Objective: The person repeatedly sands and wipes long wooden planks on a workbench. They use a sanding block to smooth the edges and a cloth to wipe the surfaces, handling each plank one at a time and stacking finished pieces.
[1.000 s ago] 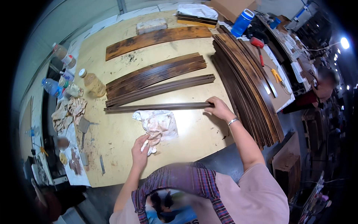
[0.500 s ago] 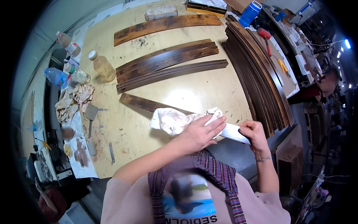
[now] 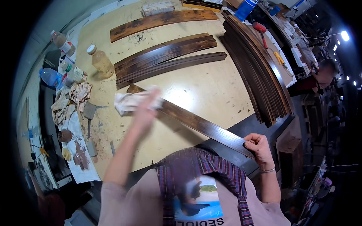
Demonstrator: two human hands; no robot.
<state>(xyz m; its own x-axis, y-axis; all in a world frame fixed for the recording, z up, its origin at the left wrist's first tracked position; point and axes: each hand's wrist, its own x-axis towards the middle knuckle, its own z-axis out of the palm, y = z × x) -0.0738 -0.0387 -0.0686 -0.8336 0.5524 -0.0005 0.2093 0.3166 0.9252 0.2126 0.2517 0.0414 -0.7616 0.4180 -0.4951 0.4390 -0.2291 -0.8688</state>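
A dark brown wooden plank (image 3: pixel 201 125) slants from the middle of the table out past its near edge, glossy along its upper face. My right hand (image 3: pixel 260 150) is closed on the near right end, thumb on top and fingers curled beneath. Toward the far left end, my left hand (image 3: pixel 146 113), smeared by motion, presses a stained white rag (image 3: pixel 126 103) onto the plank. The rag hides part of the wood there and hangs over its left side. Behind lie several more dark planks (image 3: pixel 166 52) and a lighter brown one (image 3: pixel 164 23).
A tall stack of dark planks (image 3: pixel 260 71) lines the table's right side, with a red mallet (image 3: pixel 260 28) beyond it. A bottle of cloudy yellowish liquid (image 3: pixel 101 63), crumpled cloths (image 3: pixel 73 100) and a flat brush (image 3: pixel 89 111) sit at left. Another person (image 3: pixel 320 77) is far right.
My left hand has swept the rag leftward along the plank to near its far end, uncovering the glossy middle. The right hand keeps its hold, slightly lower in view.
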